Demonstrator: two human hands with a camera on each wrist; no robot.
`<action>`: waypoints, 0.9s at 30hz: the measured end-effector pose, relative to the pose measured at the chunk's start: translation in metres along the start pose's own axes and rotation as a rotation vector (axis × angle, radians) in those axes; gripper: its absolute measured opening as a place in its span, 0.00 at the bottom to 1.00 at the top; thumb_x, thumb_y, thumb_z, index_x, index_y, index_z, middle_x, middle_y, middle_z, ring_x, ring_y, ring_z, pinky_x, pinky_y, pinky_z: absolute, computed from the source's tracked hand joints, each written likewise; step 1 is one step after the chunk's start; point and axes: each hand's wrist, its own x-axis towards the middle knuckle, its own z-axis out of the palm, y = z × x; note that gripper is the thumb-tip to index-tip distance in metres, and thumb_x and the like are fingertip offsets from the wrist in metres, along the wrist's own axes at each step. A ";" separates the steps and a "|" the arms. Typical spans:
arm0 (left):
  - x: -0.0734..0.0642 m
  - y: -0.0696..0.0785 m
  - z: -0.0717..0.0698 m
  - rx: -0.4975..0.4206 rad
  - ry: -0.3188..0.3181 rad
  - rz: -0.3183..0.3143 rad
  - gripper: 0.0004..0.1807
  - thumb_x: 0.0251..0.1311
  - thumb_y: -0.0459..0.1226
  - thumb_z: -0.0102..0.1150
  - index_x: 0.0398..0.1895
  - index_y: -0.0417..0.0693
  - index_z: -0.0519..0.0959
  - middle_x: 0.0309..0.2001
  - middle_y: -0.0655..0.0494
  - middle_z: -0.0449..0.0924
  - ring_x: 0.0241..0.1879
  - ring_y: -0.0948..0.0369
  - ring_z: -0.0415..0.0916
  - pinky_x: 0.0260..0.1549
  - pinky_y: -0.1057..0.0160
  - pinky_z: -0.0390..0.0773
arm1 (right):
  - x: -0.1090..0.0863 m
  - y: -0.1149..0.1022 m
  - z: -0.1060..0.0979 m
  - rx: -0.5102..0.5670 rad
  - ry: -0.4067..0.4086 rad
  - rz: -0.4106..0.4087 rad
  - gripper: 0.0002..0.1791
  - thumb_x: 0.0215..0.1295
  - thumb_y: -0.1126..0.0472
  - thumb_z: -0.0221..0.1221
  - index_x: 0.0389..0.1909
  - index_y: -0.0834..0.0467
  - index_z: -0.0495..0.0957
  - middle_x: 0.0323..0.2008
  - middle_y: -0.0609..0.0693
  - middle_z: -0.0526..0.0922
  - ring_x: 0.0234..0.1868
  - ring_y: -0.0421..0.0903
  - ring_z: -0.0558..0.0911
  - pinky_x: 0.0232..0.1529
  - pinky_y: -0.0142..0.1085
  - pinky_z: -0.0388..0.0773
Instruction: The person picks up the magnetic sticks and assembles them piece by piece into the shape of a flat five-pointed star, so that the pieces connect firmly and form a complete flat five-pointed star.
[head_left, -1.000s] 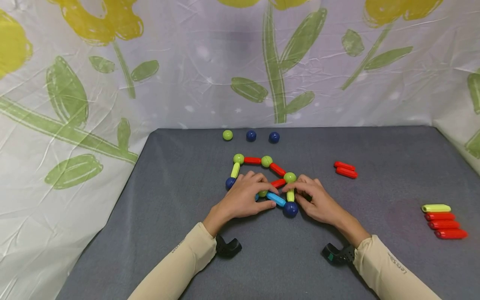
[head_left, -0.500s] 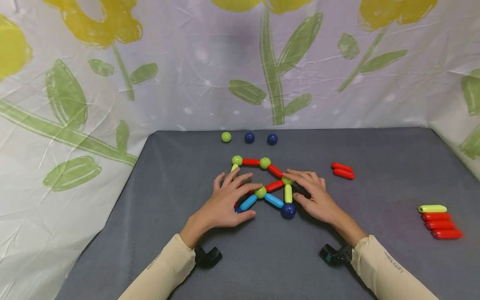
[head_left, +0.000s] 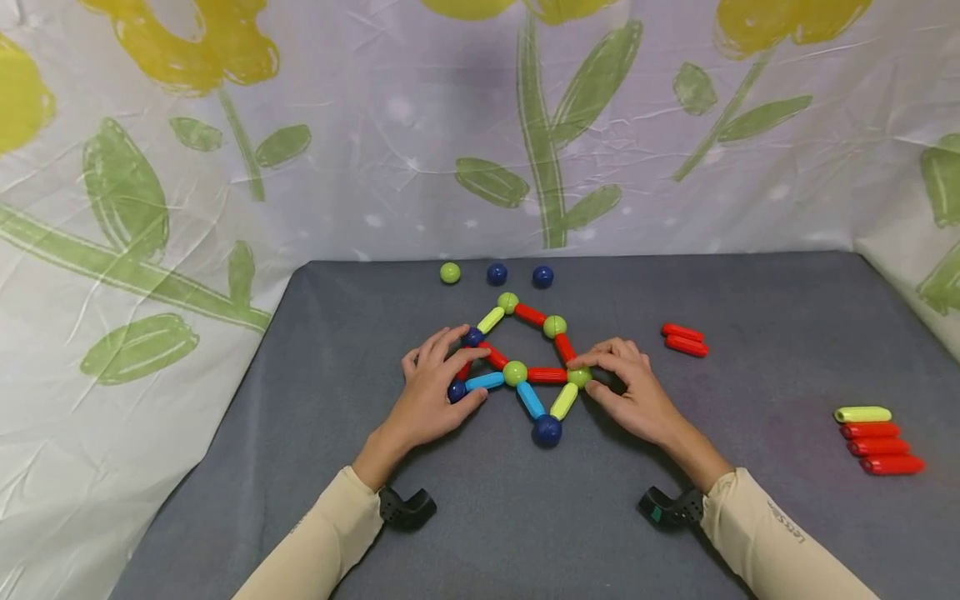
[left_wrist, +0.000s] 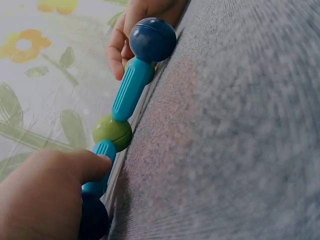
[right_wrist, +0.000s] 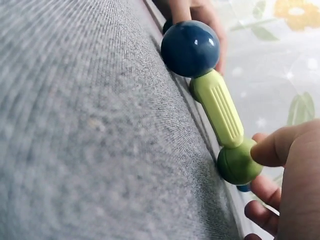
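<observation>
A flat frame of coloured magnetic sticks and balls lies on the grey cloth, seen whole in the head view. My left hand (head_left: 426, 390) curls round its left end, fingertips by a dark blue ball (head_left: 472, 337) and a red stick. In the left wrist view, that thumb presses a blue stick (left_wrist: 103, 150). My right hand (head_left: 633, 390) pinches the green ball (head_left: 580, 377) at the right corner between thumb and index finger. From that ball a yellow-green stick (right_wrist: 220, 107) runs to the near dark blue ball (head_left: 547, 431). A green ball (head_left: 514, 372) joins sticks mid-frame.
Beyond the frame stand a loose green ball (head_left: 450, 272) and two blue balls (head_left: 497, 273). Two red sticks (head_left: 684, 340) lie to the right. Farther right is a row with a yellow-green stick (head_left: 862, 414) and several red sticks (head_left: 885, 447). A flowered curtain (head_left: 375, 125) backs the table.
My left hand has moved from the middle blue stick to the frame's left end. The frame has turned clockwise, its far side going right and its near blue ball left.
</observation>
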 end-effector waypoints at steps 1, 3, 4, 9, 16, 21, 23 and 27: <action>0.000 0.000 0.000 -0.002 0.016 -0.010 0.26 0.63 0.47 0.68 0.64 0.60 0.78 0.76 0.46 0.61 0.77 0.41 0.51 0.63 0.32 0.47 | 0.000 -0.001 0.000 0.003 0.000 -0.006 0.18 0.64 0.69 0.63 0.51 0.48 0.86 0.47 0.46 0.82 0.51 0.44 0.71 0.50 0.43 0.56; -0.001 0.000 0.001 0.003 0.049 -0.035 0.27 0.62 0.47 0.68 0.65 0.58 0.77 0.75 0.46 0.63 0.77 0.42 0.52 0.63 0.33 0.48 | 0.000 -0.002 0.000 0.013 -0.004 -0.023 0.17 0.64 0.69 0.64 0.50 0.48 0.87 0.44 0.46 0.81 0.48 0.45 0.72 0.50 0.41 0.59; -0.001 0.000 0.001 0.009 0.067 -0.046 0.28 0.61 0.46 0.69 0.65 0.57 0.77 0.75 0.46 0.64 0.76 0.42 0.53 0.63 0.33 0.49 | 0.000 -0.002 0.000 0.022 -0.007 -0.034 0.17 0.64 0.69 0.64 0.49 0.48 0.87 0.43 0.45 0.82 0.47 0.45 0.73 0.50 0.41 0.61; -0.001 0.003 0.004 0.035 0.153 -0.090 0.28 0.60 0.44 0.70 0.64 0.56 0.78 0.71 0.45 0.68 0.74 0.43 0.57 0.62 0.33 0.50 | -0.001 -0.002 0.000 0.095 -0.040 -0.074 0.17 0.63 0.72 0.63 0.46 0.50 0.88 0.38 0.45 0.82 0.39 0.40 0.76 0.43 0.36 0.71; -0.003 0.024 0.012 0.007 0.157 0.009 0.25 0.63 0.49 0.67 0.63 0.57 0.80 0.71 0.45 0.69 0.74 0.39 0.56 0.62 0.31 0.48 | 0.000 -0.002 -0.001 0.141 -0.026 -0.030 0.12 0.66 0.71 0.62 0.46 0.55 0.87 0.38 0.48 0.85 0.35 0.38 0.78 0.38 0.31 0.75; -0.007 0.043 0.020 0.080 0.013 0.083 0.38 0.63 0.72 0.49 0.69 0.65 0.75 0.75 0.48 0.65 0.78 0.41 0.51 0.64 0.26 0.42 | 0.000 -0.003 -0.001 0.144 -0.019 -0.001 0.10 0.67 0.69 0.62 0.45 0.54 0.86 0.37 0.49 0.85 0.35 0.38 0.79 0.37 0.30 0.76; -0.009 0.047 0.023 0.118 -0.024 0.092 0.43 0.59 0.78 0.41 0.71 0.68 0.73 0.77 0.49 0.64 0.79 0.41 0.49 0.65 0.24 0.39 | 0.000 -0.003 -0.001 0.143 -0.018 0.000 0.10 0.68 0.69 0.63 0.45 0.53 0.86 0.37 0.49 0.85 0.35 0.39 0.79 0.37 0.30 0.77; -0.011 0.050 0.026 0.146 -0.045 0.087 0.42 0.59 0.75 0.47 0.72 0.68 0.71 0.78 0.49 0.62 0.81 0.41 0.47 0.66 0.23 0.34 | 0.000 -0.003 -0.001 0.158 -0.031 -0.007 0.10 0.67 0.68 0.63 0.44 0.52 0.87 0.37 0.48 0.85 0.35 0.39 0.80 0.39 0.31 0.77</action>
